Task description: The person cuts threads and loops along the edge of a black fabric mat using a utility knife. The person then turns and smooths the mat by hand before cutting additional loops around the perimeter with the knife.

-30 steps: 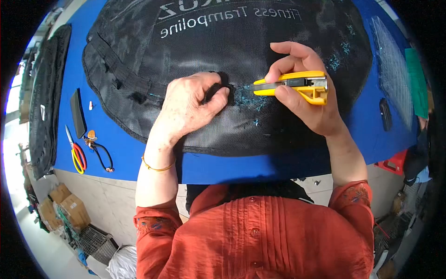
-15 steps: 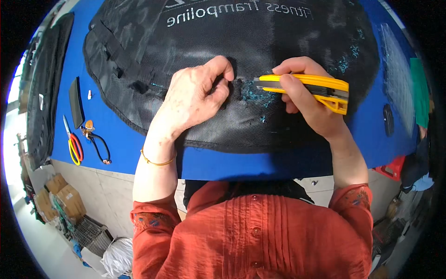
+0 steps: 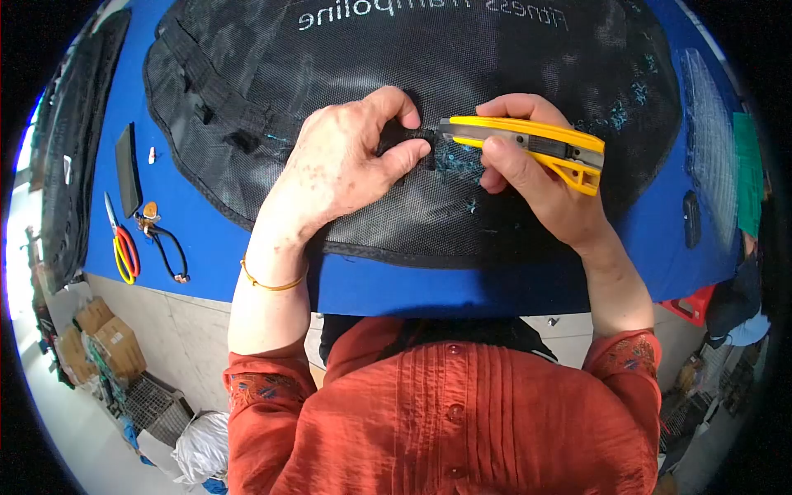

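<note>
A black mesh trampoline mat (image 3: 371,223) with mirrored white lettering lies across the table. My left hand (image 3: 351,157) pinches a short black strap (image 3: 421,142) on the mat between thumb and fingers. In my right hand (image 3: 540,177) is a yellow utility knife (image 3: 528,140), its tip pointing left at the strap's end, close to my left fingertips. I cannot tell whether the blade touches the strap. Teal thread scraps (image 3: 458,159) lie on the mesh just under the knife.
On the blue table (image 3: 396,289), left of the mat, are scissors (image 3: 124,247) with red and yellow handles, black-handled snips (image 3: 169,247) and a black strip (image 3: 128,169). A small black object (image 3: 691,219) lies at the right. Cardboard boxes (image 3: 115,346) stand on the floor.
The knife has moved left and slightly up, its tip now by the strap. My left thumb has shifted right onto the strap. The mat sits a little higher in view.
</note>
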`<state>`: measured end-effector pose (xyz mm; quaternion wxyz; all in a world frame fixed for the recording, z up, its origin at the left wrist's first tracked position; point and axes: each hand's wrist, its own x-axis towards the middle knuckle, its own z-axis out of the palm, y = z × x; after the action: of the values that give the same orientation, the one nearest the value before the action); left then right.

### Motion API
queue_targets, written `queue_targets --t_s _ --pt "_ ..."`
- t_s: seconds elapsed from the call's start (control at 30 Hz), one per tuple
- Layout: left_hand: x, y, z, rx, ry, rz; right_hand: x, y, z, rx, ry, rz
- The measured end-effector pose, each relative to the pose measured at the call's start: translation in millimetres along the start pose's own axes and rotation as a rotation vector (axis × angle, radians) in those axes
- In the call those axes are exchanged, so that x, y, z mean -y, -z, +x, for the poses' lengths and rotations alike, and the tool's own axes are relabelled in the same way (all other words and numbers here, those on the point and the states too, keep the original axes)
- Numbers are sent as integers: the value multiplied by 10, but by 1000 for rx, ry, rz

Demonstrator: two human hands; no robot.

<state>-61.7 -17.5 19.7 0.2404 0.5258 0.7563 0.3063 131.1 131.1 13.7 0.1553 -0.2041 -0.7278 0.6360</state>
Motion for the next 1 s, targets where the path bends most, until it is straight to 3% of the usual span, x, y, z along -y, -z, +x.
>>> queue_targets --t_s 0.37,0.47,0.53,1.0 --pt "-33 -12 -9 -6 -8 -8 -12 -2 -20 7 -11 26" --pt "-23 -24 -8 -32 -29 -43 -56 16 -15 40 38 -7" --pt "-51 -3 -6 -9 9 -7 -64 0 5 19 187 -128" --pt "3 -41 15 -59 -73 29 -16 -1 17 40 331 -331"
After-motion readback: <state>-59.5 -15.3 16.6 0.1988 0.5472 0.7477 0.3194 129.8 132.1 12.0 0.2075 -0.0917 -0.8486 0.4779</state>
